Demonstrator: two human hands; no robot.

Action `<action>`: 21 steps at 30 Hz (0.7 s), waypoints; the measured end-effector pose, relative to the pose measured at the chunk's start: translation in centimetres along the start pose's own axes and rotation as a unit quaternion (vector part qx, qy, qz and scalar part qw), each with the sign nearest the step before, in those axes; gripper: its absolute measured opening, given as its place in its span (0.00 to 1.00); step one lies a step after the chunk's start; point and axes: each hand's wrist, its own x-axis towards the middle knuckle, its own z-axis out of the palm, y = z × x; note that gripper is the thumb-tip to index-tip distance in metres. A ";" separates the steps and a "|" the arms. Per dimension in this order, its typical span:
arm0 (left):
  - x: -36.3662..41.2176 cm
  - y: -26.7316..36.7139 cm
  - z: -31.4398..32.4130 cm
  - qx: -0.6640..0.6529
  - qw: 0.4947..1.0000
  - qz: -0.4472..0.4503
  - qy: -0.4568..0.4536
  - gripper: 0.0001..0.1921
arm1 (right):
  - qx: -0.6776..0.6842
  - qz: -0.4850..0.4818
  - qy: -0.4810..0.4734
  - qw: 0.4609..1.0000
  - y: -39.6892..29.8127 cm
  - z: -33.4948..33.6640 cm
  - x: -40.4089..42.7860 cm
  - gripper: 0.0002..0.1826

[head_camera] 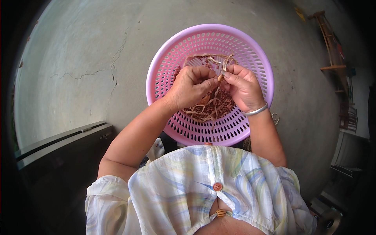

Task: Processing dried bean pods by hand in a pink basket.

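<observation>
Over a pink-purple plastic colander basket (150,73), both hands meet at a dried tan bean pod (220,77). My left hand (191,85) pinches at the pod's left side with thumb and forefinger. Thumb and fingers of my right hand (245,85) grip the pod from the other side; a silver bangle (256,110) circles that wrist. Dry strands of pod husk (226,61) stick up beside the right fingertips. Below the hands, reddish-brown beans (225,101) cover part of the basket's bottom, with thin, curled husks (197,110) lying among them. My hands hide some of the beans.
Grey concrete floor (88,53) with branching cracks surrounds the basket. A dark panel with a metal-edged top (64,141) stands at left. Wooden furniture (329,44) is at far right. A curled husk piece (275,118) lies on the floor right of the basket.
</observation>
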 end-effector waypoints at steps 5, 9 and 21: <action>0.0 -0.4 0.3 0.014 0.999 0.045 0.013 0.06 | 0.053 0.053 -0.048 0.996 -0.4 -0.4 0.0 0.04; 0.0 0.0 0.4 0.074 0.992 0.095 0.027 0.08 | -0.102 -0.035 0.001 0.994 -0.1 0.1 -0.2 0.03; -0.1 0.0 0.1 0.051 0.997 0.050 0.030 0.09 | 0.117 -0.038 0.013 0.992 -0.7 -0.9 0.0 0.03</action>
